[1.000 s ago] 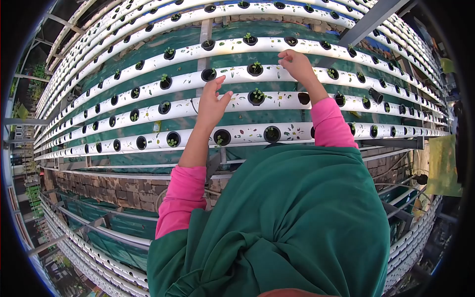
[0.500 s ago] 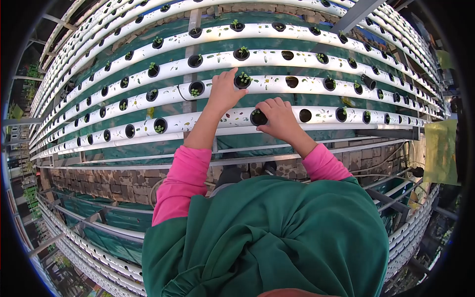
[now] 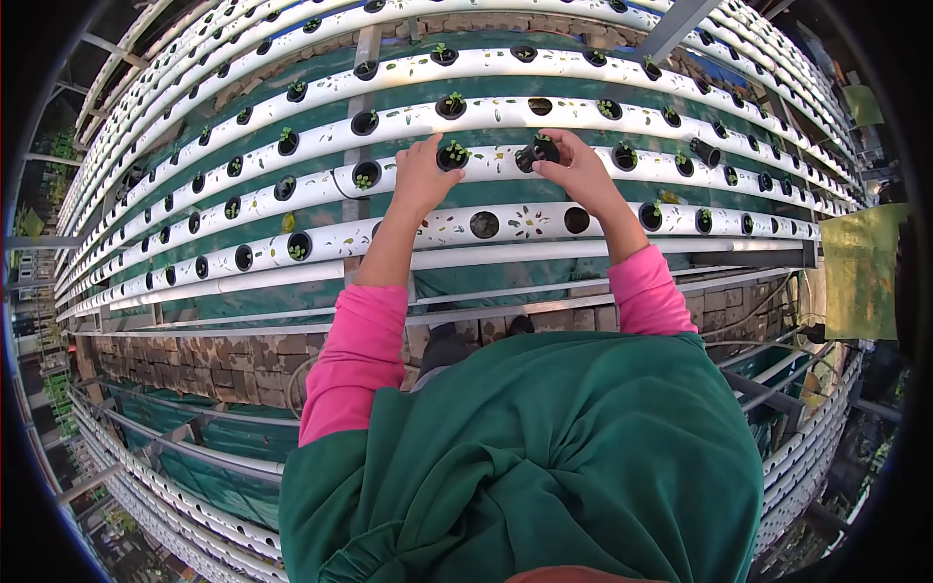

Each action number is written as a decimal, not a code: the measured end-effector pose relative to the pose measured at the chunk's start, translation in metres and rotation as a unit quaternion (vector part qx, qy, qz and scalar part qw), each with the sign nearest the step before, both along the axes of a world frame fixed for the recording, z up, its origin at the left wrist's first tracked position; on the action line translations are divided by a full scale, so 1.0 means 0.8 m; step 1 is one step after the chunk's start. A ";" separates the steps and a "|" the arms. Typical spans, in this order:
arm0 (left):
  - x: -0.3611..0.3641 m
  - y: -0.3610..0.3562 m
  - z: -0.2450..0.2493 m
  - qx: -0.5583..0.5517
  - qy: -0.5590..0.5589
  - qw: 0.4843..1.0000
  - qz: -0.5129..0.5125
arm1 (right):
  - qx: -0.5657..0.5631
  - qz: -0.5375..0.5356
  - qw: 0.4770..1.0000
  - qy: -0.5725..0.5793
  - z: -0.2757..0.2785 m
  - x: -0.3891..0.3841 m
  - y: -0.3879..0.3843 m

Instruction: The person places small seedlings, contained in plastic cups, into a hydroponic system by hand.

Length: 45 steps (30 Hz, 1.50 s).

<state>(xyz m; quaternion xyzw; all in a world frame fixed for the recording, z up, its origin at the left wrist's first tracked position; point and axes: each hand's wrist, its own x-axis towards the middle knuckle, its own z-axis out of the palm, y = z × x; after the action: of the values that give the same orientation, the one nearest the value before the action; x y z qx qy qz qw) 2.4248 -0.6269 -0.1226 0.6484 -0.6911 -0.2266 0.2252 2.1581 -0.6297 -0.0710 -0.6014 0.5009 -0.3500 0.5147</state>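
My left hand (image 3: 422, 180) is at the left side of a black net cup with a seedling (image 3: 452, 155), which sits in a hole of the second white pipe from me (image 3: 496, 163). Its fingers are apart, touching or very near the rim. My right hand (image 3: 577, 170) grips another black net cup with a seedling (image 3: 539, 151) between thumb and fingers. That cup is tilted, raised over the same pipe. On the nearest white pipe (image 3: 437, 227), two bare holes show between my forearms, one of them a dark round hole (image 3: 485, 224).
More white pipes with potted seedlings run across behind my hands. A black cup (image 3: 705, 151) leans out of a pipe at the right. A grey metal beam (image 3: 680, 29) rises at the upper right. A yellow sheet (image 3: 860, 272) hangs at the far right.
My right hand has lifted the cup out of the nearest pipe and carried it forward to the second pipe. My left hand stays beside the same cup. The view has shifted slightly.
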 end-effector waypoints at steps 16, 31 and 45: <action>-0.005 -0.002 -0.001 -0.019 -0.049 0.998 0.021 | -0.135 -0.145 0.894 0.401 -0.034 0.025 -0.136; -0.003 0.003 0.005 -0.033 0.005 0.999 0.015 | -0.149 -0.017 0.909 0.390 -0.039 0.154 -0.145; -0.004 0.014 0.046 0.022 0.268 0.963 -0.022 | -0.008 0.001 0.986 0.164 0.005 -0.032 -0.058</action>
<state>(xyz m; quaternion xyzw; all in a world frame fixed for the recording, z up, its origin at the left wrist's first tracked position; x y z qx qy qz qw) 2.4216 -0.6160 -0.0860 0.5529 -0.6146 -0.4120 0.3832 2.1327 -0.6764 -0.0666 -0.6552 0.5749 -0.2501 0.4215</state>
